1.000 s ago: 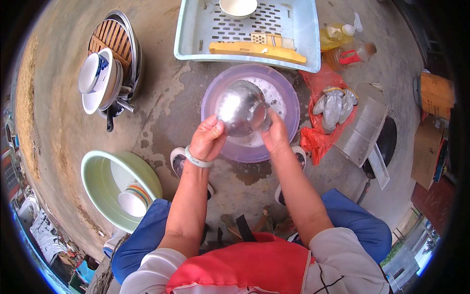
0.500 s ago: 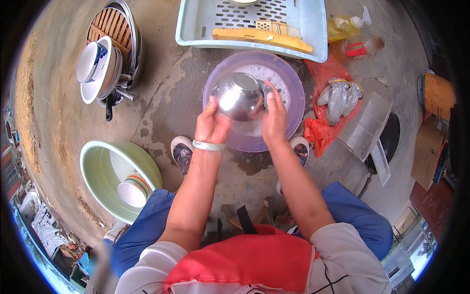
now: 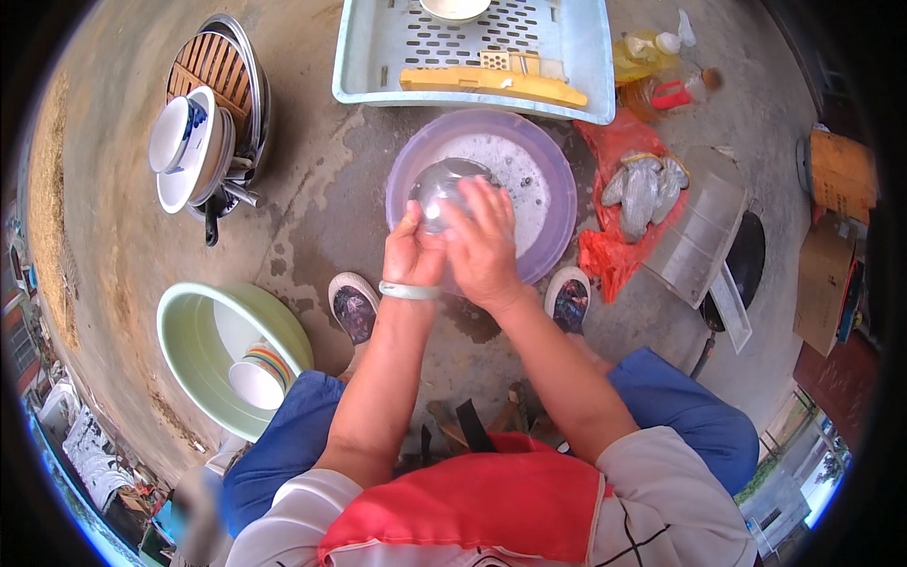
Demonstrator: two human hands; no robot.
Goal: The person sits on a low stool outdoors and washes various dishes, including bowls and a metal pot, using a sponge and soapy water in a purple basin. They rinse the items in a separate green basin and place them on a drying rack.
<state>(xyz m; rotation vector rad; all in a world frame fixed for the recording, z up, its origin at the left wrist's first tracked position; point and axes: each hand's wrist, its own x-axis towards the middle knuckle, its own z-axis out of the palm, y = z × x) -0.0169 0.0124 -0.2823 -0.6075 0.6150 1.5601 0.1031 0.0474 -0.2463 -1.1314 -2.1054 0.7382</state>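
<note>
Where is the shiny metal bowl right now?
In the head view, the metal bowl is just above centre, held between the left hand and right hand, over the purple basin in front of the pale blue crate.

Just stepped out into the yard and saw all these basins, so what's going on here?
A person crouches on the wet concrete, washing up. Both hands, left hand and right hand, grip a shiny metal bowl over a purple basin. A pale blue draining tray lies beyond it, a green basin holding bowls sits to the left.
</note>
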